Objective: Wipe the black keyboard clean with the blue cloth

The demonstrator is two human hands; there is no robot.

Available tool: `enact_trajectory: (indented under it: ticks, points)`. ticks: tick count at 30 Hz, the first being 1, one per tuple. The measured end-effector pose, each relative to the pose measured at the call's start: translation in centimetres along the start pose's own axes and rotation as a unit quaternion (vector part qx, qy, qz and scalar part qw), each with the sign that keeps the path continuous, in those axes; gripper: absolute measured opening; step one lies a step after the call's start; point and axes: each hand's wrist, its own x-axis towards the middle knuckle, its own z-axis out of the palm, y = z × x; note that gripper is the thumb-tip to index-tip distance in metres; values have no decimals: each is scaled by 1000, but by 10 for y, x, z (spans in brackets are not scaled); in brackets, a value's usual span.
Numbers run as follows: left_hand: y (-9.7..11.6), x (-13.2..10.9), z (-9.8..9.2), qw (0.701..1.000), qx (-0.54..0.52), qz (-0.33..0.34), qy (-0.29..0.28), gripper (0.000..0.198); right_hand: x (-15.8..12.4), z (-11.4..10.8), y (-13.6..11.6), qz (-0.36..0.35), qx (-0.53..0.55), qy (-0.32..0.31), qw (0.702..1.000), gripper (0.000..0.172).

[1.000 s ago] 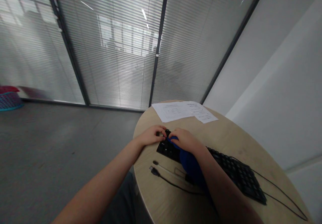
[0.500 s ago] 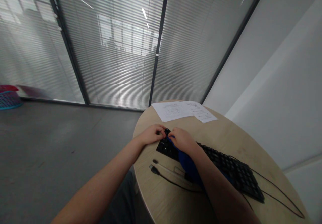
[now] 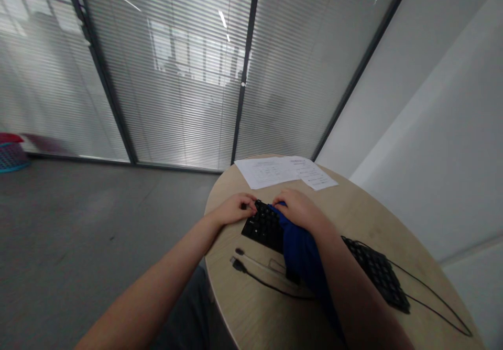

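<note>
A black keyboard [image 3: 261, 227] lies slantwise across the round wooden table. My left hand [image 3: 236, 208] grips its far left corner, fingers curled in at the edge. On the keys rests a blue cloth [image 3: 301, 250], pinched at its far end by my right hand [image 3: 301, 208]. The cloth hangs over the keyboard's near edge, and my right forearm hides part of both. Closer to me lie a black cable with a USB plug [image 3: 238, 264] and a thin pale stick with a dark tip [image 3: 257, 262].
Printed paper sheets [image 3: 271, 172] lie at the table's far edge. The keyboard's cord [image 3: 440, 303] loops along the right side. A glass partition with blinds [image 3: 188, 109] stands beyond, a white wall [image 3: 444, 130] to the right. A red and blue basket [image 3: 11, 153] sits on the floor.
My right hand has slid right along the keyboard with the blue cloth, away from my left hand, baring more keys. The left hand stays at the corner.
</note>
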Motion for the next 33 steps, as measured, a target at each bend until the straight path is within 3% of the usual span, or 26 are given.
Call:
enact_trajectory:
  ticks: [6,14,21,25,31,33]
  points:
    - [5,-3,-1,998,45,30,-27,21,6,16,-2,-35,-11,-57,998,26]
    - [2,-3,3,995,83,22,-41,23,9,21,-1,-37,-7,-77,996,28]
    - [0,-1,3,997,59,25,-41,25,6,21,-8,-21,-31,-55,998,29]
    - [2,-1,3,998,43,24,-41,25,6,17,-8,-25,-23,-73,997,28]
    - [4,-2,1,998,47,11,-43,25,-3,-5,11,-5,0,-22,1000,25]
    - [4,-2,1,998,50,4,-43,24,-6,-9,15,-2,6,-35,999,25]
